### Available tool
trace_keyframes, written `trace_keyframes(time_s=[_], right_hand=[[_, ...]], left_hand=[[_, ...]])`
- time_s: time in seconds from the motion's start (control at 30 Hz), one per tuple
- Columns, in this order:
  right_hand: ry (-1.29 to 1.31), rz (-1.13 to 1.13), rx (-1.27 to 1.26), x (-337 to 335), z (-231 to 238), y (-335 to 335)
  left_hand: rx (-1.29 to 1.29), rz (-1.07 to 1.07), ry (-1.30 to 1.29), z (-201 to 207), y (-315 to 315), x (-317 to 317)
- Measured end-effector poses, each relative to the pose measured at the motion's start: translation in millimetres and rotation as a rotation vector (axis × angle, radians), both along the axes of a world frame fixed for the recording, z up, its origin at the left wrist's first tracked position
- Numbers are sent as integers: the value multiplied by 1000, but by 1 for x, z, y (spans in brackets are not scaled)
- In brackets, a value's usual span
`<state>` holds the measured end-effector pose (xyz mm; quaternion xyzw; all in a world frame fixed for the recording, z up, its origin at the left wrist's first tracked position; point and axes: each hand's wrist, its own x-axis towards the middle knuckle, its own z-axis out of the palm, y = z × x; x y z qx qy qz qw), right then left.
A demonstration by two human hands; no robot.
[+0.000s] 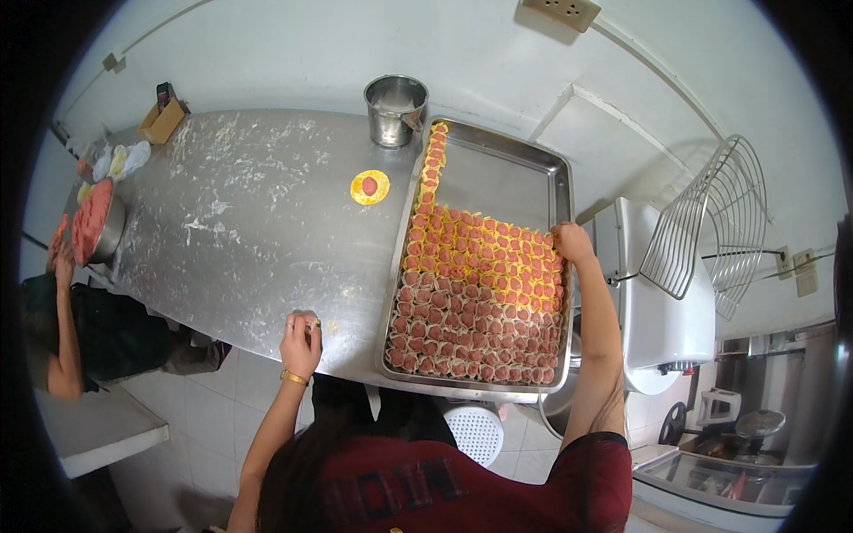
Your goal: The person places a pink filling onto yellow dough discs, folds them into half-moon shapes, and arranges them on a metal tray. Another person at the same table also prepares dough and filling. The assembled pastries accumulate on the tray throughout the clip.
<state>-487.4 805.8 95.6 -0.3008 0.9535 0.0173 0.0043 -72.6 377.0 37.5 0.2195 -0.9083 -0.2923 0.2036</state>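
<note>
A large metal tray (498, 140) holds tight rows of open-topped dumplings with pink filling, pale-wrapped near me and yellow-wrapped (471, 238) farther back. One yellow column runs up the tray's left side. My right hand (573, 242) is at the tray's right rim, fingers closed at the end of the farthest full row; they appear to pinch a dumpling, mostly hidden. My left hand (300, 346) rests at the table's front edge with fingers curled in; whatever may be inside is hidden. Beyond it lies a round yellow wrapper (380, 178) with a lump of pink filling (370, 186).
The flour-streaked steel table (267, 204) carries a metal pot (395, 111) by the wall and a cardboard box (163, 121). At far left, another person's hand (62, 259) is beside a bowl of pink filling (93, 222). A wire rack (702, 218) and white appliance (662, 311) stand right.
</note>
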Motion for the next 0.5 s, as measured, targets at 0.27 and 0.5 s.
trace_keyframes(time_s=[0.27, 0.5], right_hand=[[-236, -107, 159, -17, 6, -9], [-346, -190, 258, -34, 9, -17]], left_hand=[[-12, -2, 28, 3, 1, 0], [-54, -40, 65, 7, 1, -3]])
